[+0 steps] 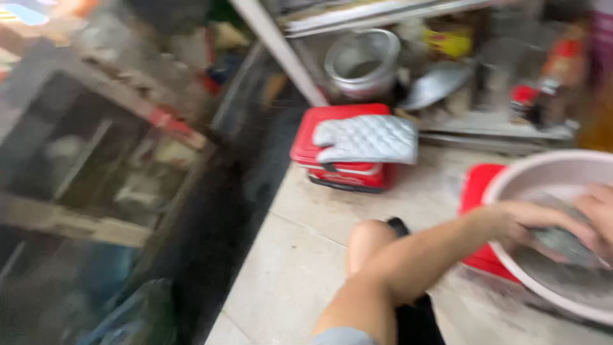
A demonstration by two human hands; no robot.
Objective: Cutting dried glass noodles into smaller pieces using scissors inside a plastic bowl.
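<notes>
Reaching across from the lower middle of the frame toward the right edge, the left hand (511, 220) is lying over the rim of a wide pale pink basin (543, 176) and pressing its fingers down on a grey, flat thing (562, 246) inside it; the picture is too blurred to say whether this is a cloth, a fish or a scrubbing pad. The grey thing is sitting at the right middle of the frame, just past the left hand's fingertips, with its long side running from upper left to lower right across the basin's floor. The right hand (597, 211) is coming in from the right edge and touching the far end of the same grey thing, its fingers curled, though I cannot tell whether they are gripping or only resting. Both hands are meeting on it, the left one showing more fully. Beneath the basin a red tray (477, 185) is peeking out. In the upper middle a grey quilted oven mitt (367, 139) is lying on a red box (332, 156), with a metal pot (363, 62) behind it.
</notes>
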